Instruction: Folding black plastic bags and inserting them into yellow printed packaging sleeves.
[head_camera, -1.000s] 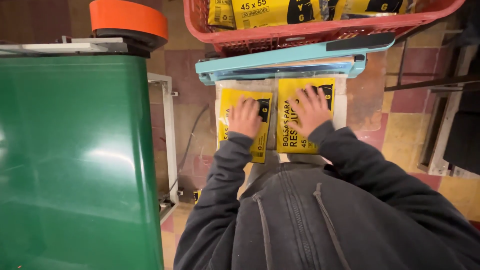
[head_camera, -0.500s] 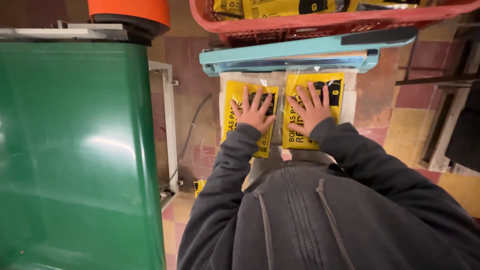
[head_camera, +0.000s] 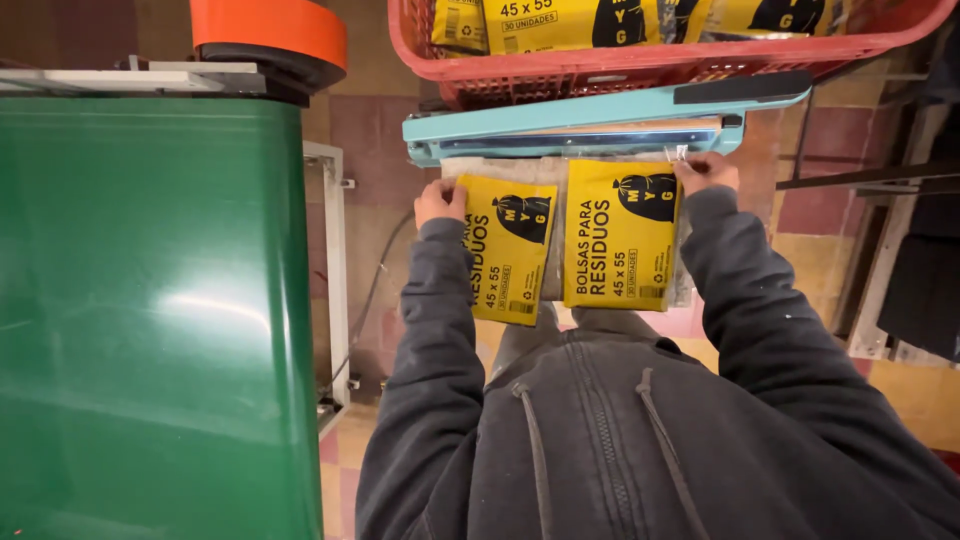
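Note:
Two flat yellow packs of bags with black print lie side by side in clear film on a small bench, the left pack (head_camera: 510, 250) tilted, the right pack (head_camera: 620, 235) straight. My left hand (head_camera: 438, 200) grips the film's upper left corner beside the left pack. My right hand (head_camera: 706, 172) pinches the film's upper right corner above the right pack. Both hands sit just below the light blue bar of a heat sealer (head_camera: 600, 120), whose jaw runs across the top of the packs.
A red plastic crate (head_camera: 650, 70) holding more yellow packs stands behind the sealer. A big green roll of film (head_camera: 150, 300) fills the left side, with an orange roll (head_camera: 270, 30) above it. A metal frame (head_camera: 880, 270) stands at the right over a tiled floor.
Both hands have left the faces of the packs, where they lay flat, and moved outward and up to the top corners of the film. The camera view has tilted slightly down.

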